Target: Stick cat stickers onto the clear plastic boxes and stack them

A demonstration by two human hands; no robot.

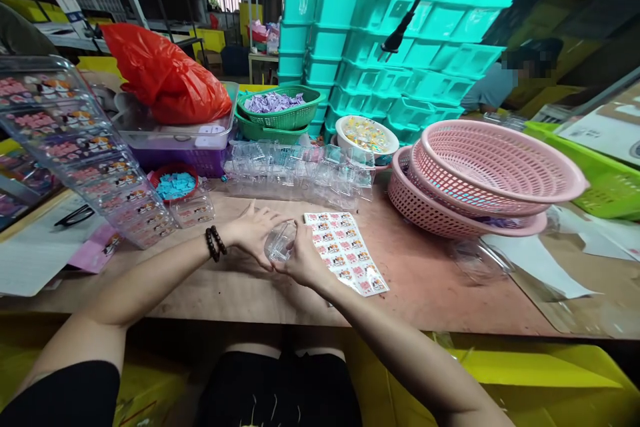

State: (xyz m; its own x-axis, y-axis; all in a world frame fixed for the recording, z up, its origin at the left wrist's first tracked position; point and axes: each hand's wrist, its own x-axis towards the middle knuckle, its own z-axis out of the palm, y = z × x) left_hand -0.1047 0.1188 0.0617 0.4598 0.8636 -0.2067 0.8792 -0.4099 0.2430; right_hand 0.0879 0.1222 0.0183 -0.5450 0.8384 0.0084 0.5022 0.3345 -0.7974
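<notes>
1. Clock directions are from the clear case (281,244), twelve pointing away from the person. The case is held between both hands, above the near-middle of the table (425,290).
2. The right hand (303,259) has its grip closed, thumb and fingers pinching the case at three o'clock. The left hand (254,235) lies at nine, fingers fanned; whether its grip presses on the plastic, I cannot tell.
3. The step in hand looks like two-handed handling of the case; the next move seems to call for a steady, light hold, as thin plastic may flex.
4. Just beside the right hand, at three, lies a sheet of cat stickers (345,250).
5. At ten, a red dish (157,178) holds blue pieces (175,186); near it slants a column of stickered cases (107,170).
6. At twelve, beyond the row of clear plastic cases (300,170), a green basket (289,120) holds purple pieces (275,102).
7. At one, a white bowl (344,137) holds yellow packets (367,135).
8. At two, blue shows through the nested pink baskets (480,197).
</notes>
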